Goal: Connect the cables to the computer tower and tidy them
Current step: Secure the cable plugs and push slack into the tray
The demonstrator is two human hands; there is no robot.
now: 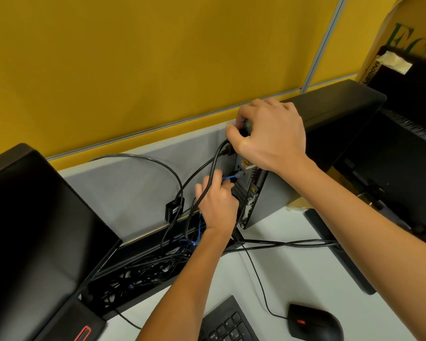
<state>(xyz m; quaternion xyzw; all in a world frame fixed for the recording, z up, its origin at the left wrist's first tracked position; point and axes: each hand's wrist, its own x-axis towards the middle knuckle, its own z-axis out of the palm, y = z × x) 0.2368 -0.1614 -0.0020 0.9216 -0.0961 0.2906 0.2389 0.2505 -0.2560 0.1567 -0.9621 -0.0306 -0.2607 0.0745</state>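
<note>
A black computer tower (335, 114) stands on the white desk, its rear panel (250, 193) turned to me. My right hand (271, 134) grips a black plug at the top of that panel. A thick black cable (207, 180) hangs down from there. My left hand (218, 200) is lower at the panel, its fingers curled around the black cable and a blue network cable (228, 178) whose end sits in a port. A beige connector (247, 164) is plugged in between my two hands.
A cable tray (143, 269) full of tangled black cables runs behind the desk. A black adapter box (174, 209) hangs on the grey partition. A monitor (35, 242) stands at the left, another (403, 173) at the right. A keyboard (228, 323) and mouse (314, 322) lie near me.
</note>
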